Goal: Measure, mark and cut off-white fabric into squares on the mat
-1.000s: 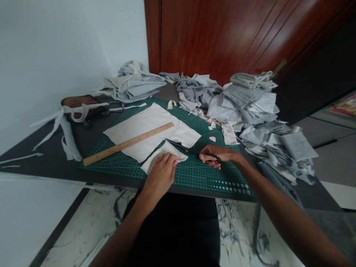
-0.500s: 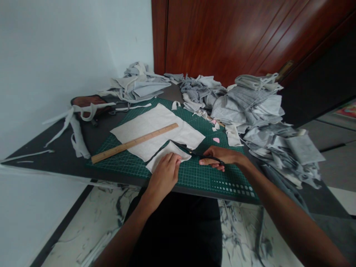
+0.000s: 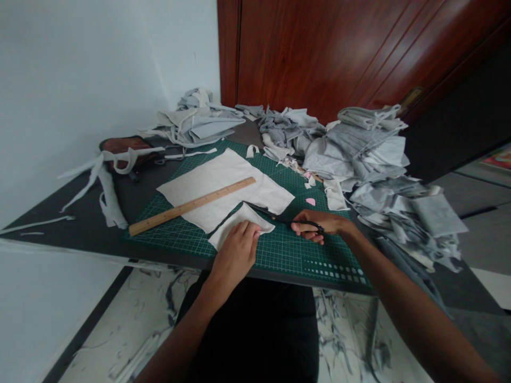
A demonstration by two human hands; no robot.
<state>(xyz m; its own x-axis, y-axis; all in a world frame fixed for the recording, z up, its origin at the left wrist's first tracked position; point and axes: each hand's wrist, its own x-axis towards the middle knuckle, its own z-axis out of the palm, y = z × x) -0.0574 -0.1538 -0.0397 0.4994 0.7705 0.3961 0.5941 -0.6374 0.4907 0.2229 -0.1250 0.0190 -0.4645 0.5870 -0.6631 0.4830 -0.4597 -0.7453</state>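
Observation:
My right hand is closed around the handles of black scissors. Their blades point left, into the gap between a large white cloth and a smaller white cloth piece. The small piece lies nearest me, its right corner slightly raised. My left hand pinches that piece's front edge between thumb and fingers. A wooden ruler lies slantwise across the large cloth. Both cloths rest on a green cutting mat.
Grey fabric heaps line the mat's right and back sides. More folded cloth sits at the back left. White strips and a reddish-brown pouch lie on the left. A pink chalk piece is on the mat. Scraps litter the floor.
My right hand's fingers have closed a little on the scissor handles, and the hand has shifted very slightly right. The left hand, cloths and ruler stay almost the same.

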